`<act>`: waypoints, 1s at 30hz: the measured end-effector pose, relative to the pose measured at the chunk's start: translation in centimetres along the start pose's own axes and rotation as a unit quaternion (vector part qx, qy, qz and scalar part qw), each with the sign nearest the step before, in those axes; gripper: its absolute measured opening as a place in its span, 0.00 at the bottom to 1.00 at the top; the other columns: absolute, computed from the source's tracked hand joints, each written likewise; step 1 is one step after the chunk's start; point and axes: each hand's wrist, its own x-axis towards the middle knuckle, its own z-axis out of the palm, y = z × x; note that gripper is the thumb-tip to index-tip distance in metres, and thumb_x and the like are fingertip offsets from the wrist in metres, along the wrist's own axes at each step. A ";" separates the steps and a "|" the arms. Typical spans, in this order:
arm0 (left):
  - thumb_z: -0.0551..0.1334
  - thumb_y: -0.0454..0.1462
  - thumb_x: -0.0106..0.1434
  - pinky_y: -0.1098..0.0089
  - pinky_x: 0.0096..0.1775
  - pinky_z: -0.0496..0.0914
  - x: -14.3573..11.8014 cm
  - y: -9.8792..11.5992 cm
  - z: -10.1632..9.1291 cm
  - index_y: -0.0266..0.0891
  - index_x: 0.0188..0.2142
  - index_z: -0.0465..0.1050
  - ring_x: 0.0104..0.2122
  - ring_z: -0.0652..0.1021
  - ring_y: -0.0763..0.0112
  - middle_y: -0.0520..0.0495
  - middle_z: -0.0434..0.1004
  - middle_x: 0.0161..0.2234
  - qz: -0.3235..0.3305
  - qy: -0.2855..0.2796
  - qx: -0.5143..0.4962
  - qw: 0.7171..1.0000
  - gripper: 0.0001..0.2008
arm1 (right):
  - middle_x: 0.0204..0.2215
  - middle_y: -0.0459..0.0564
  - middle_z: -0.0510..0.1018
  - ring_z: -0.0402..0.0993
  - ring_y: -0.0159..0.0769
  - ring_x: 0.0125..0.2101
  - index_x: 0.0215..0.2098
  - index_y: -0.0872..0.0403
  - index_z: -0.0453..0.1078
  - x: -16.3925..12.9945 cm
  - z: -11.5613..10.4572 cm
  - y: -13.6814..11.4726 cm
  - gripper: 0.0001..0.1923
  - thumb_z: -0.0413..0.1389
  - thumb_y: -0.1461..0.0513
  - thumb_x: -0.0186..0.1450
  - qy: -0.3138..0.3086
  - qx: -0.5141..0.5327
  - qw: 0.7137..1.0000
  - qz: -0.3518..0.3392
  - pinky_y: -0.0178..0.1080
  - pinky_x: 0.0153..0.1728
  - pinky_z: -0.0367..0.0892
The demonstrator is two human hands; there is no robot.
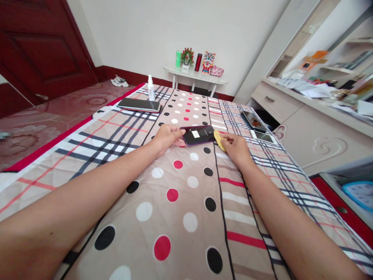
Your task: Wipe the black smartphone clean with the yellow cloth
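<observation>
A dark smartphone (204,136) with a purplish edge and a small white label lies face to me over the patterned bedspread (175,210). Its left end is gripped between the thumb and fingers of my left hand (169,137). My right hand (236,147) pinches a yellow cloth (219,140), which is at the phone's right end; whether the two touch I cannot tell. Beyond my left hand lie a larger dark tablet-like device (139,104) and an upright white spray bottle (150,88).
On the right side of the bed lie a dark phone (254,120) and a white one (264,137). A cluttered cabinet (303,116) stands beside the bed. Past the foot is a white shelf table (195,74) with a plant (187,57). White shoes (119,81) rest on the floor.
</observation>
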 end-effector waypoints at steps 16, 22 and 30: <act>0.64 0.39 0.70 0.80 0.23 0.71 -0.4 1.2 -0.3 0.31 0.30 0.71 0.20 0.77 0.74 0.41 0.79 0.24 -0.094 -0.045 0.001 0.995 0.15 | 0.32 0.51 0.77 0.69 0.27 0.29 0.43 0.64 0.78 -1.2 0.8 -2.5 0.20 0.57 0.64 0.55 0.021 0.031 0.997 0.063 0.32 0.36 0.63; 0.61 0.38 0.72 0.81 0.28 0.75 -0.1 1.1 -0.5 0.32 0.33 0.72 0.23 0.79 0.74 0.41 0.79 0.26 -0.114 -0.040 -0.016 0.992 0.12 | 0.33 0.52 0.77 0.70 0.28 0.28 0.38 0.63 0.73 -3.1 2.7 -5.1 0.15 0.59 0.62 0.54 -0.041 0.103 0.991 0.075 0.31 0.30 0.65; 0.60 0.37 0.70 0.83 0.21 0.63 -0.9 1.1 0.3 0.34 0.28 0.68 0.16 0.69 0.81 0.51 0.69 0.18 -0.088 -0.066 0.057 0.992 0.13 | 0.32 0.51 0.76 0.70 0.25 0.29 0.37 0.61 0.73 -7.4 5.1 -9.3 0.15 0.57 0.57 0.55 -0.127 0.224 0.964 -0.070 0.28 0.29 0.65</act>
